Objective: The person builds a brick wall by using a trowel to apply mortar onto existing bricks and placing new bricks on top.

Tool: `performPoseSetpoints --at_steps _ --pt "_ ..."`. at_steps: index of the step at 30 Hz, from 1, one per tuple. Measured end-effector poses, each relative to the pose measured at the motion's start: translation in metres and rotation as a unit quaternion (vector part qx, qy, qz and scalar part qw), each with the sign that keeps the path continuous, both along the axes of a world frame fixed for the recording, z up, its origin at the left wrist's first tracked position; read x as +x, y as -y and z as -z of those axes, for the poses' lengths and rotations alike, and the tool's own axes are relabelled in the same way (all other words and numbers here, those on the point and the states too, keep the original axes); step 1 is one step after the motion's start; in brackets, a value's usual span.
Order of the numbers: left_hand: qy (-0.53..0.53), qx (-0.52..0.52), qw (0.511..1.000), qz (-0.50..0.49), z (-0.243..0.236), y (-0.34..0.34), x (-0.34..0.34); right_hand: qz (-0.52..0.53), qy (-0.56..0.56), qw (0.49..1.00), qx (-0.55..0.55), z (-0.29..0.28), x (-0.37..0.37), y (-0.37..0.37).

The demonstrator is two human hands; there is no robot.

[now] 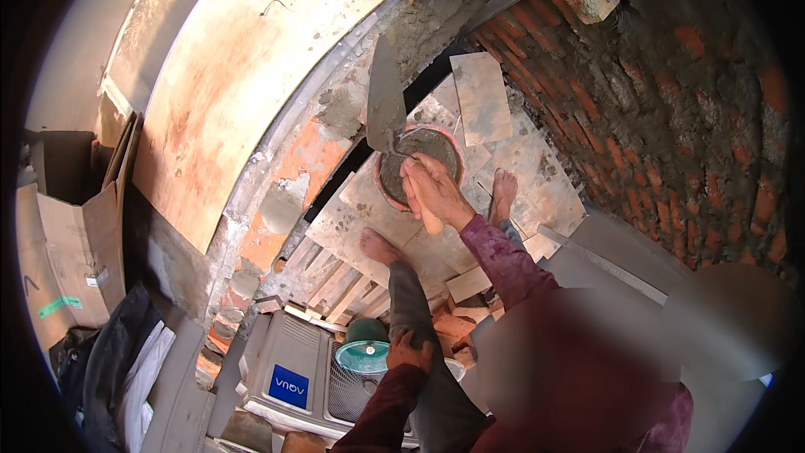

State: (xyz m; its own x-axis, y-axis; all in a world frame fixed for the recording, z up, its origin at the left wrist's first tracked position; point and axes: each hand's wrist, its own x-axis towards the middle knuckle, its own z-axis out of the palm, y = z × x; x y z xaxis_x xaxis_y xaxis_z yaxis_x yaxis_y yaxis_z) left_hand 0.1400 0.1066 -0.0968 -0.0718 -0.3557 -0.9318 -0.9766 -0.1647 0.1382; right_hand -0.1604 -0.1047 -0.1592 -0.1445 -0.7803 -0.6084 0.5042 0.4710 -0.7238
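My right hand (432,189) grips the wooden handle of a steel trowel (386,101) whose pointed blade rises up toward a low brick wall (293,168) with patches of grey mortar. Beneath the hand sits a round pan of wet mortar (432,147) on wooden boards (360,218). My left hand (409,354) rests on my bent left knee, fingers spread, holding nothing. My bare feet (377,245) stand on the boards beside the pan.
A tall red brick wall (671,117) rises on the right. A pale orange-stained board (251,75) leans along the left. Below are a white appliance with a grille (289,369), a teal round lid (362,356), loose bricks (453,323), and cardboard boxes (67,260) at far left.
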Motion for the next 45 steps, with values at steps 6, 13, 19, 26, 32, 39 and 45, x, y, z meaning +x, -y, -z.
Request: performPoseSetpoints --at_steps 6,13,19,26,32,39,45 --pt "-0.016 0.010 1.000 0.002 0.003 0.002 -0.009 0.111 -0.050 0.986 0.117 0.073 0.002 0.003" --pt "-0.010 0.005 1.000 0.000 -0.001 0.006 -0.011 0.016 -0.140 0.980 0.140 0.065 0.027 -0.029" --pt "-0.007 -0.008 1.000 -0.004 -0.001 0.003 -0.007 -0.059 -0.208 0.960 0.175 0.006 -0.029 -0.006" --pt "-0.029 0.006 0.999 -0.020 -0.001 0.007 -0.010 -0.195 -0.273 0.916 0.221 -0.018 -0.048 0.022" --pt "-0.011 0.004 0.999 -0.045 -0.004 0.011 -0.007 -0.382 -0.569 0.713 0.146 -0.066 -0.100 0.042" --pt "-0.027 0.037 0.997 -0.061 -0.009 0.019 -0.013 -0.438 -0.707 0.540 0.132 -0.069 -0.197 0.102" --pt "-0.041 0.044 0.994 -0.089 -0.018 0.032 -0.003 -0.407 -0.685 0.600 0.075 -0.098 -0.179 0.087"
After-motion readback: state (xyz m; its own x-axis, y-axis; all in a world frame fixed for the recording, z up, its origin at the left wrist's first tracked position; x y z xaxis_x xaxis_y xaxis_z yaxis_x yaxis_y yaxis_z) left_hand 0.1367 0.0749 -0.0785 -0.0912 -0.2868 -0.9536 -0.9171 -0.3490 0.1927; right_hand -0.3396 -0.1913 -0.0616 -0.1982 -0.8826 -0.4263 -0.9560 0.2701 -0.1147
